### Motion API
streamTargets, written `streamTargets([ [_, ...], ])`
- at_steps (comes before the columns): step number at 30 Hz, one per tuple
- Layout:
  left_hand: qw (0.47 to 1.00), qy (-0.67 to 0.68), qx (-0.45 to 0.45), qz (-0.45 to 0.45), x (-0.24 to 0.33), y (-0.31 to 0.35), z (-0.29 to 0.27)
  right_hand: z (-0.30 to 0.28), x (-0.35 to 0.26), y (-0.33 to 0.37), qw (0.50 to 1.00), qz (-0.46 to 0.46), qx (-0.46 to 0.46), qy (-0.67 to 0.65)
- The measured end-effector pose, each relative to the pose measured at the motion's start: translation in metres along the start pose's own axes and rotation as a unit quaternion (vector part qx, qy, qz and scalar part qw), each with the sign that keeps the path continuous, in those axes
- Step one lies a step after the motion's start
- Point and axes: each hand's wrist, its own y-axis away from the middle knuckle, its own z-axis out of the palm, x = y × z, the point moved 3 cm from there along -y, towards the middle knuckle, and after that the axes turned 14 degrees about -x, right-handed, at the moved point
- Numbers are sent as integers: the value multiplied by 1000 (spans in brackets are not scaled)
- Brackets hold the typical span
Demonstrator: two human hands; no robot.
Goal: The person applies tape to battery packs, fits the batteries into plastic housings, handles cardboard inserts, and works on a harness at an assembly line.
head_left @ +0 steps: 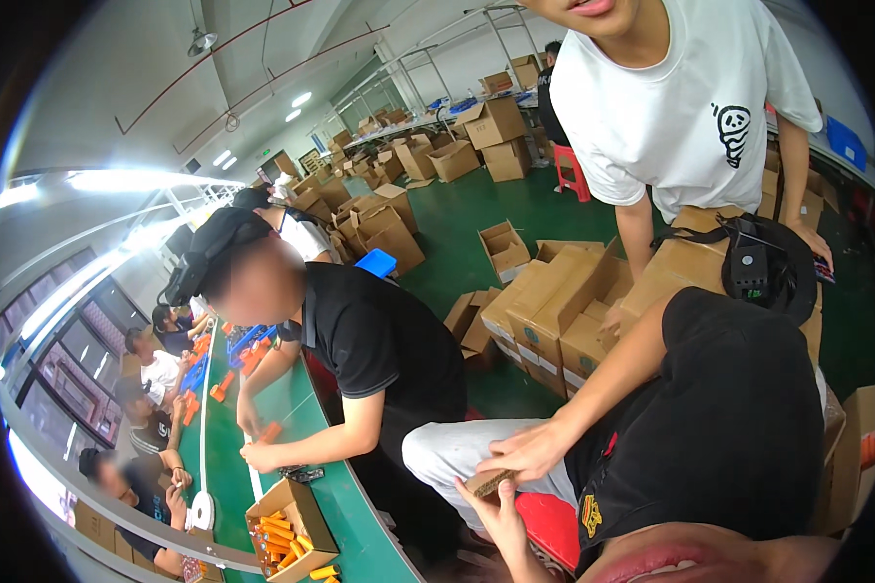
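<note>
The view is tilted sideways, and my black shirt (739, 418) and white trousers (437, 452) fill the lower right. My right hand (530, 449) reaches in from the upper right, its fingers closed over a small brown cardboard piece (486, 481). My left hand (503, 515) comes up from the lower edge and grips the same piece from below. Both hands meet above my lap, next to a red stool (549, 530).
A person in a black shirt (369, 340) sits close on my left at a green workbench (350, 525); more workers sit along it. An open carton of orange parts (282, 530) stands on it. A person in white (690, 107) leans on stacked cartons (554, 301) bearing a black head rig (758, 262).
</note>
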Motion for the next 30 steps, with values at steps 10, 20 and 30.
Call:
streamTargets([
  [10,998,21,25,46,14,-1,12,-6,-5,5,997,-37,-67,-32],
  [20,999,15,-42,28,36,2,7,-33,-4,6,991,-70,-116,-14],
  [30,948,-296,-89,-73,45,3,3,-57,-2,14,986,-18,-55,157],
])
